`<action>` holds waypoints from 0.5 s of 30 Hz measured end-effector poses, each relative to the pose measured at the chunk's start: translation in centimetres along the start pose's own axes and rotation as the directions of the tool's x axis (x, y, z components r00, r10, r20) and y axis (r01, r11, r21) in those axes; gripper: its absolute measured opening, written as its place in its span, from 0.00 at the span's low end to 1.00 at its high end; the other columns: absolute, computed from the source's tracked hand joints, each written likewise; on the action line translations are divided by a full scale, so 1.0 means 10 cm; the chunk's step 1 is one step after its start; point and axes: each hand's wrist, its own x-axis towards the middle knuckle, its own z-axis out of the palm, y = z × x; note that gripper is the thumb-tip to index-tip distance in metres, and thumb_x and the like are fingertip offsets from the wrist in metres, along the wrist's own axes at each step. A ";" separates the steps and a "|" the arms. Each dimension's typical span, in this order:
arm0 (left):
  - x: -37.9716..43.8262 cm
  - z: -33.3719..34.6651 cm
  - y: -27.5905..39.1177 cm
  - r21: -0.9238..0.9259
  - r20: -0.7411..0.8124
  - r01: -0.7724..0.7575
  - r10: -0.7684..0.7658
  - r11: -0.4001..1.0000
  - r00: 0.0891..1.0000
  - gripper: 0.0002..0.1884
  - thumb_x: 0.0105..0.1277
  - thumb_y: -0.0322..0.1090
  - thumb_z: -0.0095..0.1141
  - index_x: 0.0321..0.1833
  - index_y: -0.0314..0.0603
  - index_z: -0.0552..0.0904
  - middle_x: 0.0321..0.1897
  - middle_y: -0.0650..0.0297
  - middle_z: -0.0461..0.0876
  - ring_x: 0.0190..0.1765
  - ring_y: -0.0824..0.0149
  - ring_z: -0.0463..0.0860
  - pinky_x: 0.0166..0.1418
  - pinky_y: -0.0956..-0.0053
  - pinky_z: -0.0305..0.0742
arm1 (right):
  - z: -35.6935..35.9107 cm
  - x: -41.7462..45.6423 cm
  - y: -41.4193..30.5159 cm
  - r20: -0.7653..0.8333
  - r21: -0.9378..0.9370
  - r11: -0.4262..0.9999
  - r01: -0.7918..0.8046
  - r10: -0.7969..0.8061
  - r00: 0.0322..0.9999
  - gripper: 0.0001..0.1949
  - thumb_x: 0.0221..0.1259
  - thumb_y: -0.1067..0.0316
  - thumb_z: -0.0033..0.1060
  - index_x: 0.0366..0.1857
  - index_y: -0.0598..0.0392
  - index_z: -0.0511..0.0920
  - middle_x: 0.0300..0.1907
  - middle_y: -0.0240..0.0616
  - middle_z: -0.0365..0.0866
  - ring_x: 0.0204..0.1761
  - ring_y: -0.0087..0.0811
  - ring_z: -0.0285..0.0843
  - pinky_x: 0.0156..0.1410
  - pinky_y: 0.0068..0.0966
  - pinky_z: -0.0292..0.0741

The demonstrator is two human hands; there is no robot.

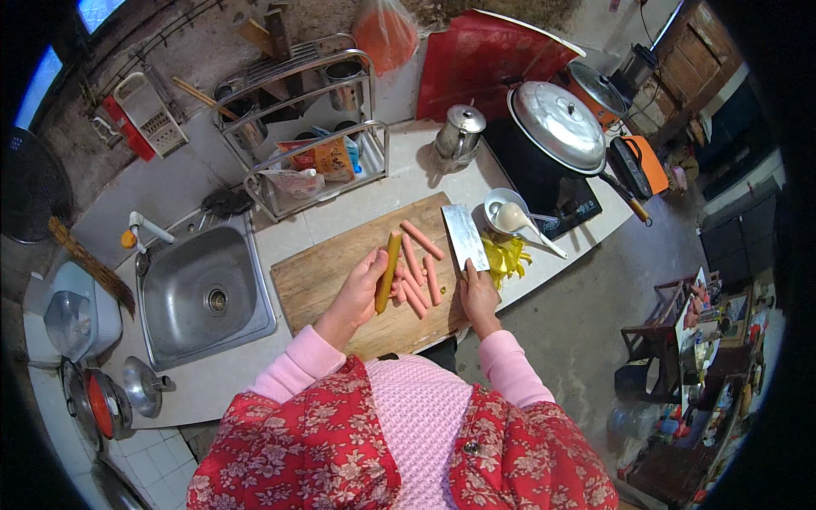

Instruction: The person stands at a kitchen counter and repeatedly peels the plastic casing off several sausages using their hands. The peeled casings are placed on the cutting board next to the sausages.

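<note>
My left hand holds a yellow-brown sausage stick upright above the wooden cutting board; its casing seems to be on, though its exact kind cannot be told. Several pink sausages lie loosely on the board just right of that hand. My right hand grips a cleaver at the board's right edge, its broad blade pointing away from me. Crumpled yellow wrappers lie beside the cleaver, below a white bowl with a ladle in it.
A steel sink is set into the counter at left. Behind the board stand a metal rack and a metal kettle. A lidded wok sits on the black induction cooker at the right, its handle reaching past the counter edge.
</note>
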 end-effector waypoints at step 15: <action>-0.18 0.33 0.05 0.512 0.040 -0.354 0.390 0.783 0.920 0.10 0.71 0.36 0.53 0.44 0.36 0.71 0.30 0.64 0.77 0.26 0.77 0.76 0.28 0.82 0.71 | -1.63 0.33 -1.29 0.090 0.941 0.338 -0.023 -0.186 0.978 0.07 0.57 0.69 0.65 0.32 0.63 0.82 0.27 0.36 0.84 0.29 0.17 0.79 0.42 0.19 0.78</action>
